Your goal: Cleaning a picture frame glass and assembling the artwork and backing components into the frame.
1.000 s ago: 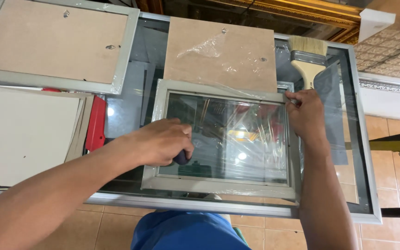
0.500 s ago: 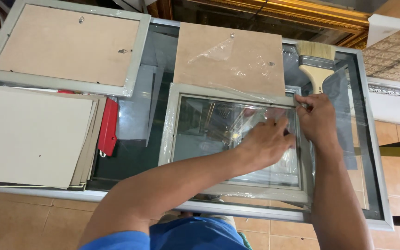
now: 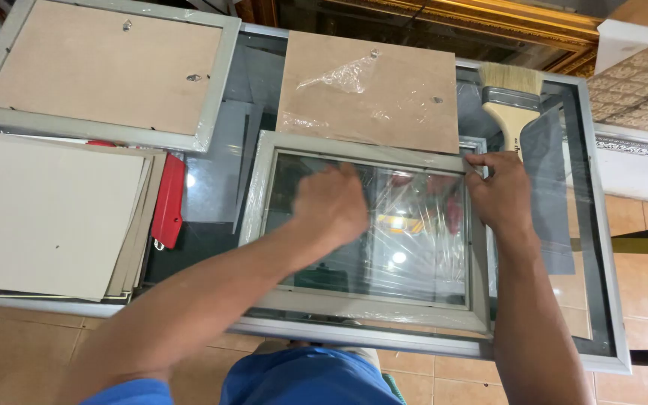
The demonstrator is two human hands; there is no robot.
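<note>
On the near glass-topped table (image 3: 601, 330), the right hand (image 3: 498, 193) grips the grey picture frame (image 3: 264, 195) at its far-right corner while the left hand (image 3: 329, 206), blurred and loosely closed, wipes its glass pane (image 3: 414, 255).

There is just one camera, worn on the person's head. It looks almost straight down from above onto a big glass table top with a grey metal rim (image 3: 601, 247). It sits close, about an arm's reach up, so both bare forearms come in from the bottom edge. The left hand (image 3: 331, 206) and the right hand (image 3: 498, 191) lie near the middle of the view, on a grey picture frame with a clear glass pane (image 3: 369, 225). The far side of the table is at the top. Orange floor tiles (image 3: 9, 345) show below and at the right.
</note>
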